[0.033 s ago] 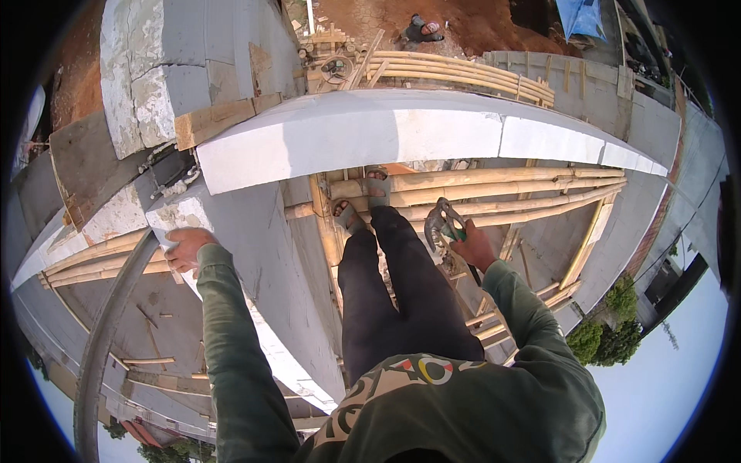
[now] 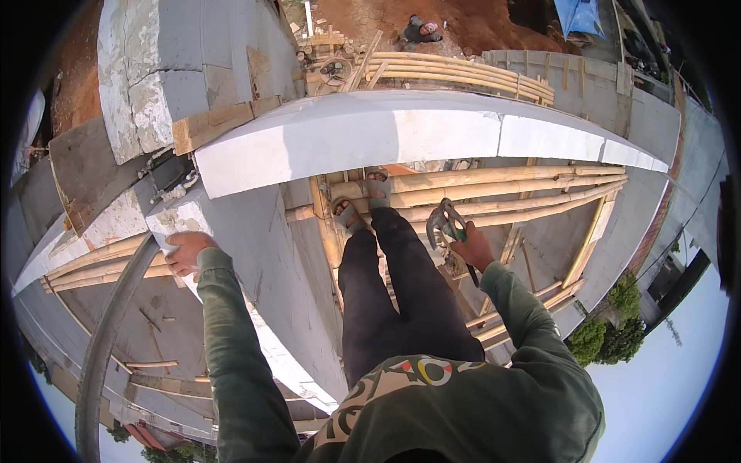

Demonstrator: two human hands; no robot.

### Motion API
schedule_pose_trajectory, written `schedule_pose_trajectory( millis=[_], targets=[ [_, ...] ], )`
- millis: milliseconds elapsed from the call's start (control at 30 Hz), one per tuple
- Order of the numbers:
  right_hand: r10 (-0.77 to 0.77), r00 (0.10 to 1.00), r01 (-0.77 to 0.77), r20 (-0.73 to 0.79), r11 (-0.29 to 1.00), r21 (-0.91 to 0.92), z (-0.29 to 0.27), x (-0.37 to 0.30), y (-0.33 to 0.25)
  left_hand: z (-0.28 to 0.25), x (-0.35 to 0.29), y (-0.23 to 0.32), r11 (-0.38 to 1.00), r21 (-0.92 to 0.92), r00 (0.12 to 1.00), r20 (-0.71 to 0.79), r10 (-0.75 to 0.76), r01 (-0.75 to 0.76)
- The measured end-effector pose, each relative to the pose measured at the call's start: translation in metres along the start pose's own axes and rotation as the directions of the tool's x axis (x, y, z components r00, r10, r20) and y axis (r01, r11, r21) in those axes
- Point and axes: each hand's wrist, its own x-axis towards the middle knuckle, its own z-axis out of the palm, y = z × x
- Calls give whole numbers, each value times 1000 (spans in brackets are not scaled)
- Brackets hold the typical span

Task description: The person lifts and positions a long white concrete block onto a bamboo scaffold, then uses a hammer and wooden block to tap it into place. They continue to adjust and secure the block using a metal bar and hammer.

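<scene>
The left hand (image 2: 189,253), fingers partly curled, rests on a smooth grey, white-edged block wall (image 2: 266,255) with a metal beam (image 2: 109,336) to its left. Right of that wall, the right hand (image 2: 474,248) clasps a hammer-like tool (image 2: 441,219) with a hooked metal head above round bamboo poles (image 2: 532,185); past the wall runs a jointed white ledge (image 2: 455,133).

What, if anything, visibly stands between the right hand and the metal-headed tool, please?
Nothing visible: the right hand grips the metal-headed tool directly, and the bamboo poles lie beyond it, not in between.
</scene>
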Motion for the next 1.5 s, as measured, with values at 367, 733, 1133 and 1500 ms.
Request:
schedule_pose_trajectory(
  millis=[367,733,1133,1500],
  targets=[
    [353,935,-339,41,850,403,95,29,87,-8,-8,-11,956,-142,964,40,264,-256],
    [430,895,-445,120,833,330,141,110,160,72,-289,-86,561,-380,-193,911,364,-735],
    [437,873,-487,214,788,377,201,197,241,-22,-408,223,-206,-491,-430,404,807,-846],
    [488,871,-459,48,778,429,229,262,262,39,-413,249,-485,-336,-582,588,561,-807]
  ],
)
